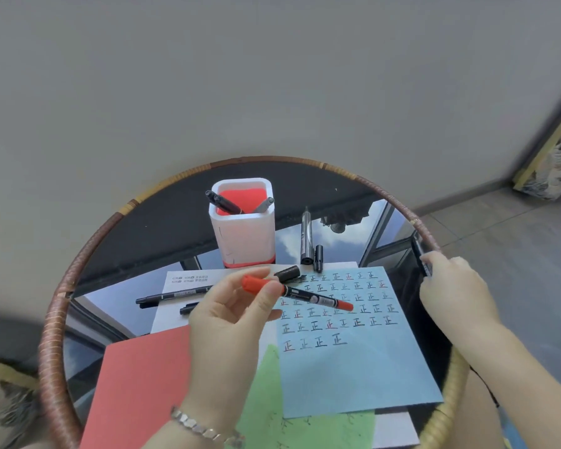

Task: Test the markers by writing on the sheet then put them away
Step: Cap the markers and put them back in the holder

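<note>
Through the head camera I am seeing the left hand (237,322) pinching a red marker (314,298) between thumb and fingertips near its red-capped end. It is holding the pen in the air above the blue sheet (347,367), with the far red end pointing right and slightly down over the rows of written characters. The right hand (457,286) is curling round a black marker (422,257) at the right edge of the round table (55,319), so that grip is clenched on the pen, whose upper end is sticking up past the woven rim. A black cap (288,273) is sitting just beyond the left fingertips at the blue sheet's top edge; I cannot tell whether a finger is touching it. The blue sheet is lying on the glass top, overlapping a green sheet (266,416) and a white sheet (188,277), while a red sheet (143,384) is lying to its left, beneath the left forearm. Behind the papers a white pen holder (243,234) is standing upright with a few markers (225,204) leaning inside it. Two more black pens (175,294) are lying on the white sheet left of the hand, and another marker (306,234) is lying beside a loose cap (318,258) just behind the blue sheet. A metal bracelet (204,427) is circling the left wrist.
</note>
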### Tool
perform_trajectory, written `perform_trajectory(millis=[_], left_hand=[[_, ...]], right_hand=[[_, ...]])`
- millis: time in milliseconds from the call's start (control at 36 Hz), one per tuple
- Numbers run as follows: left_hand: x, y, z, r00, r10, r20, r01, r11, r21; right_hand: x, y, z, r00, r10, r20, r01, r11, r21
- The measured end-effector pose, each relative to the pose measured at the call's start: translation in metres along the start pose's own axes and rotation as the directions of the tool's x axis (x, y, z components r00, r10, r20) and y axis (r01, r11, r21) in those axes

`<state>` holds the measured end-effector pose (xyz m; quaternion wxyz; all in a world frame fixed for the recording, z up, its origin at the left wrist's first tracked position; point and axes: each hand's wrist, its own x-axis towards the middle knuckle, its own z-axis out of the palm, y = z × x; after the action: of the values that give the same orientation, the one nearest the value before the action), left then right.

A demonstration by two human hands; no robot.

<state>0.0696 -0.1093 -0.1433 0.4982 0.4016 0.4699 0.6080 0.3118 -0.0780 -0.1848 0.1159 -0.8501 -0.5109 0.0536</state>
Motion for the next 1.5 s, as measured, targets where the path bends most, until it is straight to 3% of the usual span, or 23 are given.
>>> perform_trajectory(millis=[83, 167, 222, 306, 417, 500, 583, 722, 778, 833, 889, 1000, 1056, 1111, 1194, 1361, 1444, 1500], left_hand=[[0.005, 0.021, -0.003, 0.962, 0.265, -0.064, -0.26, 0.962, 0.08], [0.021, 0.042, -0.007, 0.802, 0.587, -0.112, -0.569, 0.807, 0.158], [0.036, 0.051, -0.009, 0.712, 0.683, -0.164, -0.652, 0.729, 0.208], [0.062, 0.056, -0.008, 0.68, 0.712, -0.177, -0.66, 0.699, 0.276], [0.09, 0.041, -0.008, 0.788, 0.615, -0.012, -0.54, 0.701, 0.465], [0.099, 0.03, -0.005, 0.847, 0.515, 0.132, -0.477, 0.629, 0.614], [0.1, 0.024, -0.002, 0.804, 0.546, 0.235, -0.537, 0.498, 0.68], [0.075, 0.005, 0.013, 0.588, 0.699, 0.406, -0.732, 0.246, 0.636], [0.066, -0.012, 0.022, 0.604, 0.579, 0.547, -0.772, 0.256, 0.582], [0.062, -0.029, 0.031, 0.706, 0.347, 0.618, -0.706, 0.276, 0.652], [0.064, -0.041, 0.043, 0.778, 0.167, 0.605, -0.628, 0.208, 0.75], [0.074, -0.057, 0.066, 0.811, 0.055, 0.583, -0.585, 0.06, 0.809], [0.076, -0.061, 0.072, 0.79, 0.105, 0.604, -0.603, -0.045, 0.797], [0.075, -0.061, 0.076, 0.791, 0.05, 0.609, -0.599, -0.136, 0.789], [0.077, -0.07, 0.079, 0.792, 0.084, 0.605, -0.585, -0.182, 0.791], [0.074, -0.068, 0.077, 0.767, 0.195, 0.611, -0.598, -0.128, 0.791], [0.072, -0.063, 0.077, 0.8, 0.073, 0.595, -0.593, -0.054, 0.803], [0.073, -0.065, 0.077, 0.806, -0.002, 0.592, -0.59, -0.09, 0.802]], right_hand=[[-0.003, -0.008, 0.0, 0.998, -0.059, 0.008, 0.058, 0.988, 0.146], [-0.011, -0.021, -0.004, 0.992, -0.13, 0.011, 0.118, 0.934, 0.336], [-0.018, -0.028, -0.009, 0.987, -0.156, 0.028, 0.128, 0.89, 0.437], [-0.026, -0.035, -0.015, 0.978, -0.206, 0.025, 0.165, 0.847, 0.506], [-0.033, -0.038, -0.02, 0.969, -0.245, 0.018, 0.198, 0.82, 0.537], [-0.035, -0.035, -0.022, 0.965, -0.26, 0.018, 0.209, 0.813, 0.543], [-0.036, -0.03, -0.025, 0.963, -0.268, -0.01, 0.233, 0.817, 0.528], [-0.037, -0.021, -0.026, 0.962, -0.27, -0.044, 0.251, 0.809, 0.531], [-0.037, -0.019, -0.027, 0.959, -0.276, -0.065, 0.266, 0.796, 0.543], [-0.038, -0.016, -0.028, 0.955, -0.284, -0.089, 0.286, 0.793, 0.538], [-0.038, -0.014, -0.028, 0.954, -0.281, -0.103, 0.29, 0.787, 0.544], [-0.041, -0.008, -0.028, 0.961, -0.261, -0.091, 0.263, 0.761, 0.593], [-0.042, -0.005, -0.028, 0.961, -0.262, -0.086, 0.26, 0.759, 0.597], [-0.041, -0.001, -0.027, 0.961, -0.262, -0.093, 0.264, 0.754, 0.602], [-0.041, 0.002, -0.025, 0.963, -0.254, -0.093, 0.257, 0.754, 0.605], [-0.041, 0.003, -0.023, 0.963, -0.251, -0.095, 0.256, 0.751, 0.609], [-0.041, 0.003, -0.022, 0.964, -0.251, -0.09, 0.252, 0.751, 0.61], [-0.041, 0.002, -0.022, 0.965, -0.25, -0.084, 0.248, 0.75, 0.613]])
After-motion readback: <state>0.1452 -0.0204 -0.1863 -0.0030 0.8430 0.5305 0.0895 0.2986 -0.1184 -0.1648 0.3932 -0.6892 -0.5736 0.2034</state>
